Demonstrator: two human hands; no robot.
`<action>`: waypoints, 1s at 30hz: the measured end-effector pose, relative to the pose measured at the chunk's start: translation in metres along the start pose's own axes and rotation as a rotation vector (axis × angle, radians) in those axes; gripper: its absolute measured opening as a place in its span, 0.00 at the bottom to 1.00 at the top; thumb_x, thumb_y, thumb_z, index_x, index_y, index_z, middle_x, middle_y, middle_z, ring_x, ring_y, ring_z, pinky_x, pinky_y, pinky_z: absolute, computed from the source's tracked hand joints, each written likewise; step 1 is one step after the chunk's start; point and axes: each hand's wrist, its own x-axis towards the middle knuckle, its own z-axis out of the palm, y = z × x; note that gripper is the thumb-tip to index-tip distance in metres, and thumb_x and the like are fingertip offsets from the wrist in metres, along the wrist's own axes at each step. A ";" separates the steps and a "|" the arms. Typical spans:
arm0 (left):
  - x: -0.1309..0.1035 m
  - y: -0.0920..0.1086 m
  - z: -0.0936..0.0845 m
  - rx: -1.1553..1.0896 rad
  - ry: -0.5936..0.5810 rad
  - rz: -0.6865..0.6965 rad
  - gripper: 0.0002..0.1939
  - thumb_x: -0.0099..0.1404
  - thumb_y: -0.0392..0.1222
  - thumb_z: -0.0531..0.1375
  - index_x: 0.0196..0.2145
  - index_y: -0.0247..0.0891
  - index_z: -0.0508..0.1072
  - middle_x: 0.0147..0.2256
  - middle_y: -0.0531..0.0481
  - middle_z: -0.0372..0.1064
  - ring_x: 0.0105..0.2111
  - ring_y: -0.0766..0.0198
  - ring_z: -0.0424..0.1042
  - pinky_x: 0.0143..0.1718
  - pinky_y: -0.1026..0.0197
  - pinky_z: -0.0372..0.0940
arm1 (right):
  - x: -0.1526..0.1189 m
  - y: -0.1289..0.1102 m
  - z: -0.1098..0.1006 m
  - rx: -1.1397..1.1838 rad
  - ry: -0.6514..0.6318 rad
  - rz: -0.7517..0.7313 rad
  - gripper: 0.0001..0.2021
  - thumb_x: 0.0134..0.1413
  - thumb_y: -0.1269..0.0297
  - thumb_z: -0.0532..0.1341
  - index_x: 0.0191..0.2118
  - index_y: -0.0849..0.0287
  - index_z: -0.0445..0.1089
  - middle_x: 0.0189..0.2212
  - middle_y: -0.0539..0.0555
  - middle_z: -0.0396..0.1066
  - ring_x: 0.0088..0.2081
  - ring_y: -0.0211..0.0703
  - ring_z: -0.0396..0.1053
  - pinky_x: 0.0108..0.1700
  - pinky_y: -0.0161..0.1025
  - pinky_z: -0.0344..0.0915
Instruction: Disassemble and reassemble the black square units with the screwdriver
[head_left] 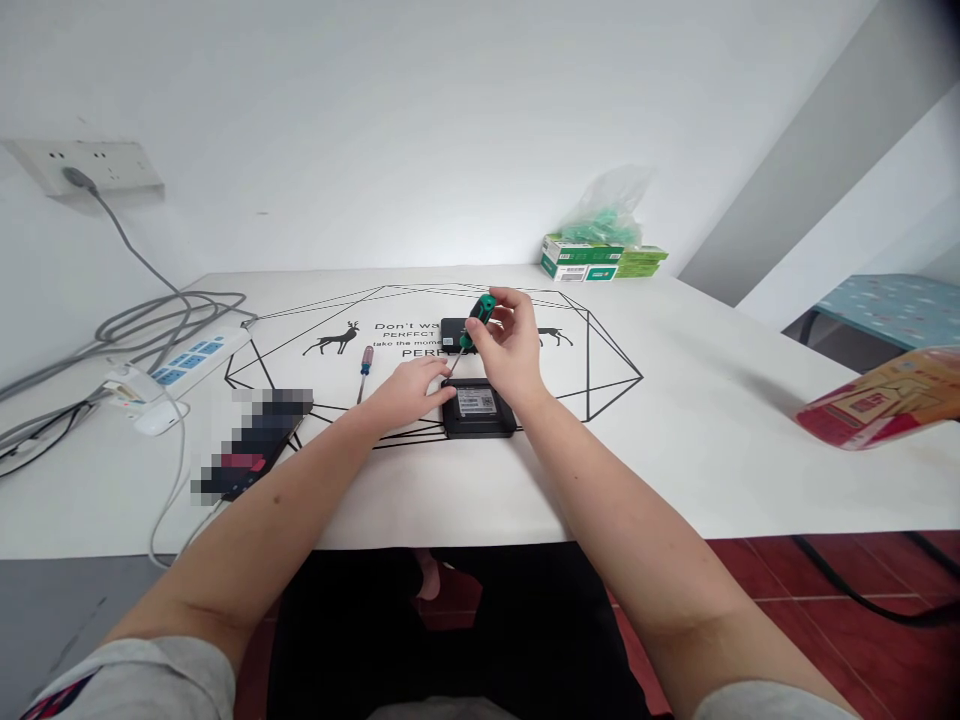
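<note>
Black device (477, 408) lies under both hands (459, 365), which pinch a green-handled screwdriver (482, 308).

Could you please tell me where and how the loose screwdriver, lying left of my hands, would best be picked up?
I would take the loose screwdriver by its thick handle, coming down from above with fingers on both long sides. It lies flat, handle towards the wall; the slim shaft offers less to hold and points back towards your left forearm.
</note>
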 end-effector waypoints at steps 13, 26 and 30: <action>0.008 -0.025 -0.004 0.446 0.115 -0.355 0.16 0.78 0.36 0.54 0.42 0.39 0.83 0.48 0.37 0.81 0.53 0.41 0.75 0.57 0.41 0.66 | -0.001 0.001 0.002 0.001 0.030 0.012 0.20 0.64 0.59 0.67 0.59 0.45 0.66 0.56 0.57 0.70 0.53 0.49 0.73 0.54 0.53 0.80; 0.008 -0.042 -0.004 0.446 0.073 -0.489 0.17 0.77 0.33 0.54 0.48 0.40 0.84 0.53 0.37 0.79 0.57 0.41 0.72 0.56 0.43 0.65 | -0.002 -0.003 0.002 -0.072 -0.026 -0.012 0.19 0.63 0.61 0.66 0.58 0.46 0.67 0.53 0.57 0.72 0.52 0.50 0.73 0.54 0.55 0.79; 0.008 -0.043 -0.003 0.445 0.069 -0.490 0.18 0.77 0.34 0.54 0.48 0.39 0.85 0.52 0.36 0.79 0.56 0.40 0.72 0.56 0.41 0.66 | -0.002 -0.003 0.002 -0.093 -0.026 -0.030 0.19 0.64 0.61 0.66 0.58 0.46 0.67 0.53 0.57 0.72 0.52 0.50 0.74 0.53 0.55 0.80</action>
